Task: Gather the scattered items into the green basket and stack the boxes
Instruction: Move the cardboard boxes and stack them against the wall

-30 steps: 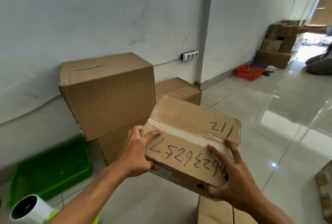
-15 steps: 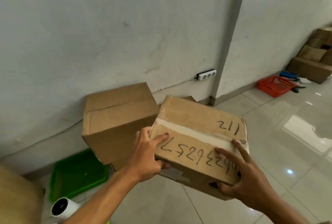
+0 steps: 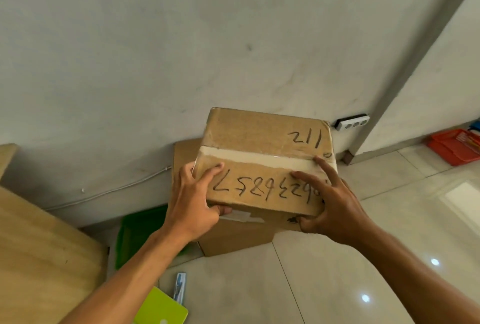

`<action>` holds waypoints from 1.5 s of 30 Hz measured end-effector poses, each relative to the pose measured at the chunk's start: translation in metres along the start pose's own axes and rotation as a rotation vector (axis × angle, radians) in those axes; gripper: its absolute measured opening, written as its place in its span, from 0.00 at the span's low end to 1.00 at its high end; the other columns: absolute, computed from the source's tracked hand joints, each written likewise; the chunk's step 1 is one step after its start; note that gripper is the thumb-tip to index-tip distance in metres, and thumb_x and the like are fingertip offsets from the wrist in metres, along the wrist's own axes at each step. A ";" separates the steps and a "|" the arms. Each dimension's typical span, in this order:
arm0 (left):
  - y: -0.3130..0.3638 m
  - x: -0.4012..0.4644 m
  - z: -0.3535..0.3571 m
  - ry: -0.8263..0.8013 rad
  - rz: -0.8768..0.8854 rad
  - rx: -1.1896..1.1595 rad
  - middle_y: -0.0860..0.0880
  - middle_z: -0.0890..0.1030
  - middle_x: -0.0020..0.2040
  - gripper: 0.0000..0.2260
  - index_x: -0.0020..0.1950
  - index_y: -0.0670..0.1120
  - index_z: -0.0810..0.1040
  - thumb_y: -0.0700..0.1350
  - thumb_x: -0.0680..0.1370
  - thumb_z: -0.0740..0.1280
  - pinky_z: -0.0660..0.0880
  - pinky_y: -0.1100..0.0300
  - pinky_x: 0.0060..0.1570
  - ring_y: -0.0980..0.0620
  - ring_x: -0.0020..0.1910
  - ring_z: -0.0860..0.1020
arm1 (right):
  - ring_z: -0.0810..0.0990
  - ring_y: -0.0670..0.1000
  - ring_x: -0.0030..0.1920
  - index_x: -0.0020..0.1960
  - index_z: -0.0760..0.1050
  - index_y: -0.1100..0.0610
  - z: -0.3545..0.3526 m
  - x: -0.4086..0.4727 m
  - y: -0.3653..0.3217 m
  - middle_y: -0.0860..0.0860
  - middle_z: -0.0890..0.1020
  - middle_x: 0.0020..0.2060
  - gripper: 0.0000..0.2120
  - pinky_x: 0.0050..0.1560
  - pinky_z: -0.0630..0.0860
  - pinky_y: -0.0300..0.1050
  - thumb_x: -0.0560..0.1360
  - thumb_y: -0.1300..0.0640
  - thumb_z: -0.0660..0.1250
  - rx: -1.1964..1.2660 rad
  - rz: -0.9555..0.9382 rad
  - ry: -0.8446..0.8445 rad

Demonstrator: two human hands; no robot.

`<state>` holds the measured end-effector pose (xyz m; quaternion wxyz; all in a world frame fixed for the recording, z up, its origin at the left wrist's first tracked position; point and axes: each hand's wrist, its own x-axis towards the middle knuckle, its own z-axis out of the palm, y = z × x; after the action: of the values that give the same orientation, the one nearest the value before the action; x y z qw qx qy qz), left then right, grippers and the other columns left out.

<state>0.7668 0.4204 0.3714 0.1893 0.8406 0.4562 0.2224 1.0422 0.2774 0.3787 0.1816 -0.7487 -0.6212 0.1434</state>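
Cardboard box (image 3: 262, 160) with black marker numbers and a tape strip across the top is held up near the wall, gripped at both ends: left hand (image 3: 193, 201) has fingers on top and thumb curled under, right hand (image 3: 328, 205) the same. Looks like it's sitting on or just over another box (image 3: 233, 238), hard to say. Green basket (image 3: 137, 235) is on the floor behind the left arm, by a wooden table (image 3: 39, 253).

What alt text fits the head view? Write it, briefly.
Both hands, left hand and right hand, grip a taped cardboard box with handwritten numbers above another cardboard box by the wall, a green basket beside it.
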 end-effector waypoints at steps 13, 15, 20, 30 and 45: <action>-0.151 0.091 0.032 0.088 -0.246 0.036 0.47 0.61 0.64 0.43 0.75 0.57 0.66 0.62 0.62 0.78 0.67 0.51 0.63 0.46 0.64 0.60 | 0.33 0.63 0.77 0.75 0.38 0.30 0.123 0.194 -0.050 0.47 0.41 0.79 0.42 0.76 0.47 0.70 0.76 0.40 0.66 -0.213 0.049 -0.087; -0.159 0.104 0.039 0.102 -0.236 0.046 0.48 0.60 0.64 0.43 0.74 0.58 0.65 0.63 0.62 0.77 0.67 0.50 0.62 0.47 0.63 0.59 | 0.32 0.62 0.77 0.73 0.34 0.28 0.130 0.210 -0.047 0.46 0.41 0.79 0.45 0.75 0.44 0.72 0.76 0.40 0.68 -0.222 0.072 -0.058; -0.162 0.111 0.047 0.113 -0.227 0.090 0.45 0.61 0.65 0.42 0.73 0.59 0.64 0.65 0.62 0.75 0.73 0.46 0.58 0.44 0.64 0.61 | 0.32 0.60 0.78 0.77 0.41 0.32 0.134 0.223 -0.040 0.46 0.42 0.79 0.44 0.75 0.41 0.72 0.74 0.41 0.70 -0.241 0.075 -0.042; -0.148 0.067 0.035 0.179 0.019 0.259 0.42 0.53 0.78 0.35 0.73 0.53 0.70 0.67 0.69 0.69 0.58 0.36 0.70 0.41 0.77 0.55 | 0.32 0.51 0.78 0.77 0.36 0.33 0.147 0.140 -0.048 0.48 0.38 0.80 0.54 0.76 0.36 0.61 0.66 0.32 0.71 0.027 0.173 0.151; -0.067 -0.180 0.112 -0.319 0.219 0.064 0.54 0.63 0.75 0.29 0.72 0.56 0.69 0.63 0.72 0.68 0.63 0.54 0.66 0.49 0.68 0.69 | 0.42 0.52 0.80 0.74 0.33 0.30 0.187 -0.169 0.007 0.47 0.41 0.80 0.50 0.78 0.50 0.62 0.68 0.29 0.66 0.093 0.395 0.110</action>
<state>0.6952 0.2883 0.2072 0.2071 0.9154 0.3330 0.0909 0.9346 0.1283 0.2070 0.2180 -0.8533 -0.4443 0.1639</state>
